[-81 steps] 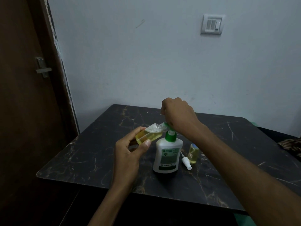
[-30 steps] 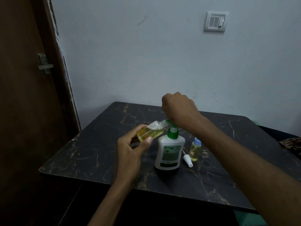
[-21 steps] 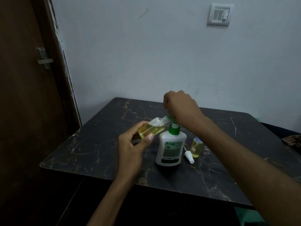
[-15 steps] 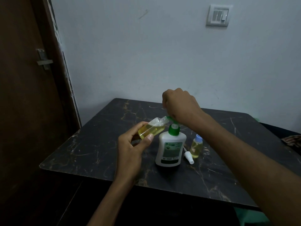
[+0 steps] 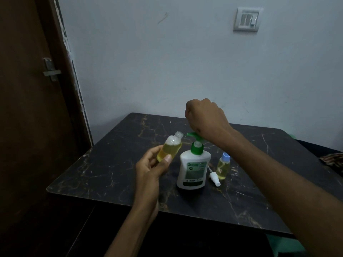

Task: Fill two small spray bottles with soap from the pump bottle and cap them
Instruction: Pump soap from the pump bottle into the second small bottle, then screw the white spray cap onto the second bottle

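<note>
Now the left hand [image 5: 151, 168] pinches the open little bottle [image 5: 169, 148] and tips its mouth beside the green spout of the pump bottle [image 5: 193, 167], which stands mid-table [image 5: 111, 173], likely to catch soap. The right hand [image 5: 205, 116] is curled over the pump; whether it presses, I cannot tell. Toward the right edge wait the capped bottle [image 5: 222, 166] and a loose white sprayer top [image 5: 215, 179].

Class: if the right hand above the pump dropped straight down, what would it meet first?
Most likely the green pump head of the soap bottle, directly beneath the right hand; depth is uncertain.
</note>
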